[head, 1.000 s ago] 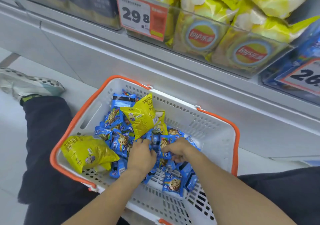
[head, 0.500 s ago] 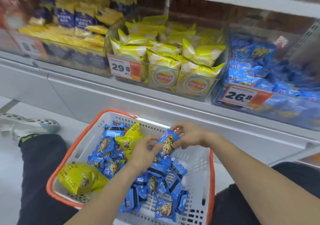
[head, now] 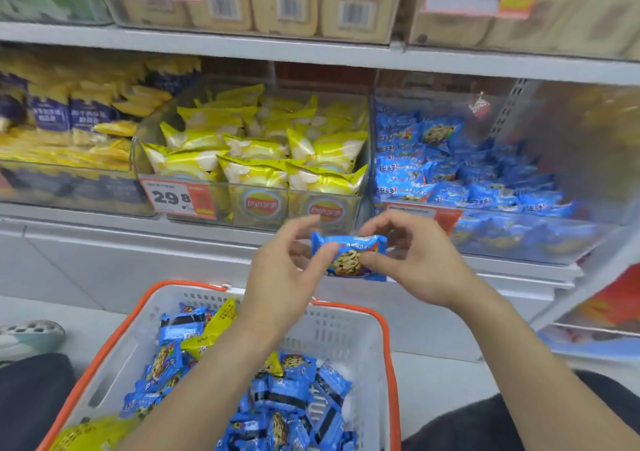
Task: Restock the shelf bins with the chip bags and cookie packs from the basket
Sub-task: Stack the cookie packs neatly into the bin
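The shelf [head: 311,52] ran across the whole view, its lower tier lined with clear bins. The middle bin [head: 256,204] was packed with yellow chip bags [head: 256,173] and carried a price tag [head: 178,198] reading 29.8 on its front. Just beside it to the right, another clear bin [head: 519,235] held a heap of blue cookie packs [head: 467,180]. Below the shelf stood the white basket [head: 346,322] with an orange rim, and in it lay loose blue packs [head: 287,402] mixed with a few yellow bags [head: 214,326]. A dark trouser leg [head: 34,402] showed on either side of the basket, and a pale shoe [head: 27,338] at the left edge. Above the basket and in front of the bins, both hands held one cookie pack [head: 349,256] flat between them. The left hand [head: 280,277] had its grip narrow, thumb and fingers pinching the pack's left end. The right hand [head: 422,263] pinched the right end the same way, its fingers curled over the top edge.
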